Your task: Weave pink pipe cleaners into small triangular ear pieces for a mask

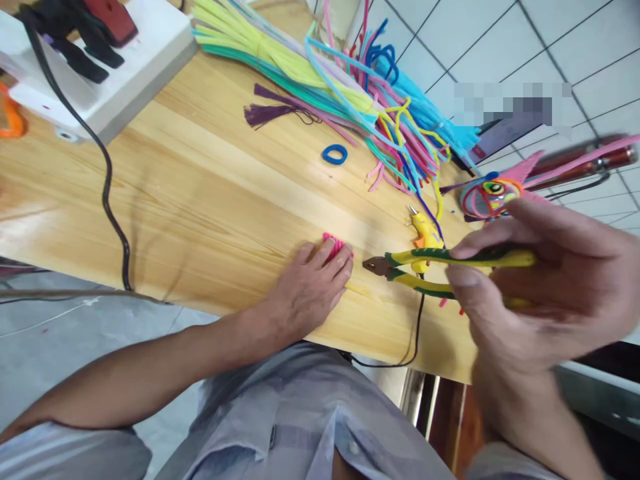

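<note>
My left hand point(314, 285) lies on the wooden table, fingers stretched out over a small bright pink ribbed piece point(332, 237), which looks made of pipe cleaner. Most of that piece is hidden under the fingers. Raised above the table at the right, my right hand point(550, 280) is closed around the handles of yellow-and-green pliers point(417, 257). The pliers' jaws point left, a short way from my left fingertips. Behind the pliers lies a yellow glue gun point(424, 230), partly covered by them.
Bundled pipe cleaners point(300, 73) in several colours spread over the back. Nearby are a purple tassel point(267, 115) and a blue ring point(335, 155). A colourful fish-like craft point(493, 197) sits at right. A white box point(145, 53) with a black cable point(107, 180) stands left.
</note>
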The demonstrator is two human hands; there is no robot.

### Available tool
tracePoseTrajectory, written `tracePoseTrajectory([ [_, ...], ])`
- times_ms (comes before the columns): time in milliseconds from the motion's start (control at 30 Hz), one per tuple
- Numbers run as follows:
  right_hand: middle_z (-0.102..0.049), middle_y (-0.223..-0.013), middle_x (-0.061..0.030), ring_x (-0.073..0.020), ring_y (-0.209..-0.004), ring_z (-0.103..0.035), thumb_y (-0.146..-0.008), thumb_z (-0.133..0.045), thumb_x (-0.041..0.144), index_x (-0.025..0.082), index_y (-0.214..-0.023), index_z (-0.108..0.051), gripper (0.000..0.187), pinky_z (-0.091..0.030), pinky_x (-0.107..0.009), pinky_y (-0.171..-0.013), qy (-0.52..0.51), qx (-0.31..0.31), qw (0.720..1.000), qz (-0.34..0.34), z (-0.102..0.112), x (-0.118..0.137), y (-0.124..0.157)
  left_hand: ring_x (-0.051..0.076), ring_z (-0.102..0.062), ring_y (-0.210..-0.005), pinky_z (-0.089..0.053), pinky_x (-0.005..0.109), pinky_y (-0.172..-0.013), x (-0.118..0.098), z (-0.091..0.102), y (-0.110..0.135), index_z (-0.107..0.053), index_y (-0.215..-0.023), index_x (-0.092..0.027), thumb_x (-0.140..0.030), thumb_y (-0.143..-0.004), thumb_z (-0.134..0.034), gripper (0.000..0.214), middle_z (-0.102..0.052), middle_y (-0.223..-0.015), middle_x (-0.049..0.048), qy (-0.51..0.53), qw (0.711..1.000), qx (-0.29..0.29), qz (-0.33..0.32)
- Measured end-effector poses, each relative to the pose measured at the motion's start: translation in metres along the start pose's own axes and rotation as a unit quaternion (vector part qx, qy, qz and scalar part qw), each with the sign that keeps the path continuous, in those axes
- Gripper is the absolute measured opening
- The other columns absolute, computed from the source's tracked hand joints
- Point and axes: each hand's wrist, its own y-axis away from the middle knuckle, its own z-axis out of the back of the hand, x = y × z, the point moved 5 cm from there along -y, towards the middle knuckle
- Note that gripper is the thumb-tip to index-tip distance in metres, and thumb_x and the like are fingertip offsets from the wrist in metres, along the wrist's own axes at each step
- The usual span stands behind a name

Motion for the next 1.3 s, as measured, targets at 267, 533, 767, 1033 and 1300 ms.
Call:
tracePoseTrajectory([
  [267, -0.047, -0.078, -0.002, -0.0278, -0.07, -0.063, -0.1, -0.043, 0.059, 0.035, -0.118, -0.062, 0.036, -0.059, -0.054, -0.075, -0.102, -0.113, 0.988, -0.007, -0.059, -0.019, 0.01, 0.037, -0.055, -0.147, -0.046, 0.057, -0.114, -0.001, -0.002, 0.001, -0.063, -0.154, -0.017, -0.027, -0.11, -0.051, 0.047, -0.061, -0.162, 0.0138, 0.013, 1.0, -0.006, 0.006],
  [533, -0.039, -0.083, -0.0019, -0.0242, -0.067, -0.057, -0.103, -0.028, 0.059, 0.029, -0.117, -0.057, 0.044, -0.055, -0.046, -0.069, -0.054, -0.092, 0.994, -0.008, -0.056, -0.029, -0.025, 0.038, -0.055, -0.147, -0.048, 0.056, -0.112, 0.0, -0.003, 0.001, -0.065, -0.152, -0.016, -0.028, -0.11, -0.052, 0.045, -0.062, -0.161, 0.013, 0.015, 1.0, -0.015, 0.003],
  [767, -0.038, -0.075, 0.002, -0.0189, -0.059, -0.046, -0.094, -0.054, 0.035, 0.029, -0.089, -0.054, 0.007, -0.047, -0.038, -0.059, -0.295, -0.131, 0.946, -0.015, -0.067, -0.027, -0.036, 0.04, -0.053, -0.149, -0.048, 0.057, -0.112, -0.001, -0.002, 0.0, -0.065, -0.151, -0.016, -0.028, -0.11, -0.052, 0.045, -0.06, -0.163, 0.0141, 0.012, 1.0, -0.004, 0.004],
  [1033, -0.042, -0.069, 0.003, -0.0183, -0.054, -0.048, -0.092, -0.067, 0.044, 0.03, -0.083, -0.062, 0.017, -0.047, -0.037, -0.052, -0.333, -0.107, 0.937, 0.01, -0.074, -0.03, -0.039, 0.038, -0.053, -0.148, -0.049, 0.056, -0.111, -0.002, 0.0, -0.001, -0.065, -0.152, -0.015, -0.03, -0.111, -0.049, 0.046, -0.059, -0.163, 0.0144, -0.014, 1.0, 0.004, -0.002],
  [1300, -0.043, -0.066, 0.0032, -0.017, -0.052, -0.05, -0.091, -0.069, 0.042, 0.029, -0.078, -0.065, 0.018, -0.047, -0.035, -0.048, -0.342, -0.106, 0.932, 0.05, -0.079, -0.025, -0.038, 0.037, -0.055, -0.147, -0.049, 0.052, -0.11, -0.001, 0.001, -0.001, -0.065, -0.15, -0.013, -0.028, -0.111, -0.048, 0.045, -0.061, -0.161, 0.014, -0.031, 0.999, -0.003, -0.007],
])
